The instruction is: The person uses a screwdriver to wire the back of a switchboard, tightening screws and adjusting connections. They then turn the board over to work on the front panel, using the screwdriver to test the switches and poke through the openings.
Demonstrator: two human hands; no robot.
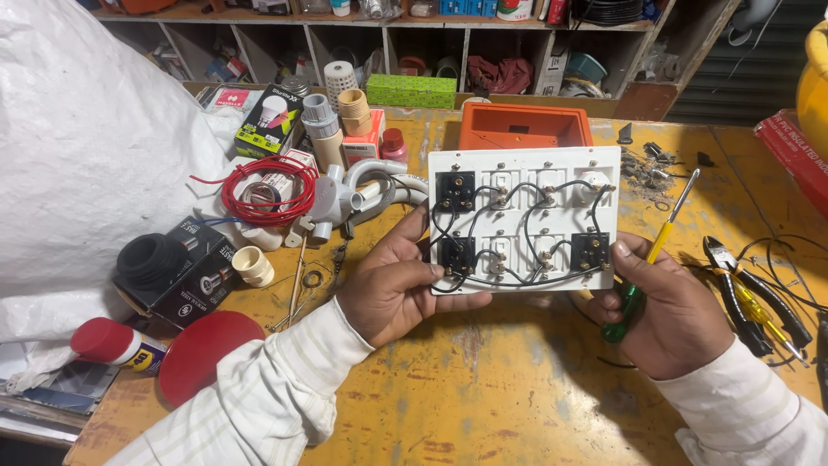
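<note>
Here both hands grip a white switch plate (523,220), wiring side up: the left hand (392,289) pinches its left edge, while the right hand (668,311) steadies the right edge and holds a screwdriver (660,246). Beyond, an orange box (524,127) sits on the table (483,388).
</note>
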